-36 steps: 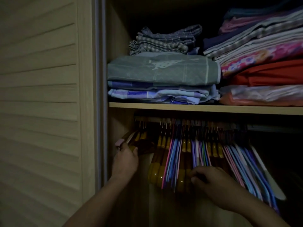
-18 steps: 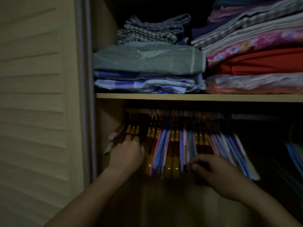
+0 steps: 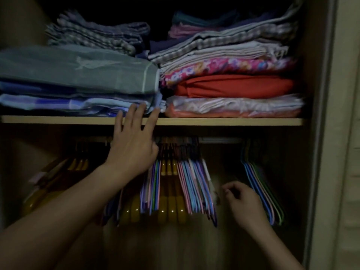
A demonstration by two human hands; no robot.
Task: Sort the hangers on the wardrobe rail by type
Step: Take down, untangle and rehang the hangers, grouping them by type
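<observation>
Wire hangers (image 3: 196,190) just left of right-hand fingers (image 3: 230,189).

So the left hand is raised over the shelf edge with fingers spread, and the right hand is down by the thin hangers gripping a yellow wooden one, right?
Not quite. In the head view the right hand is loosely curled in the gap between the two bunches of thin hangers and holds nothing; the yellow wooden hangers hang apart from it. The left hand is indeed raised over the shelf edge, fingers spread.

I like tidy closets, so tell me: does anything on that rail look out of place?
Yes. Thick yellow hangers hang wedged among the thin coloured hangers mid-rail, types mixed, while a small thin bunch hangs apart on the right.
</observation>
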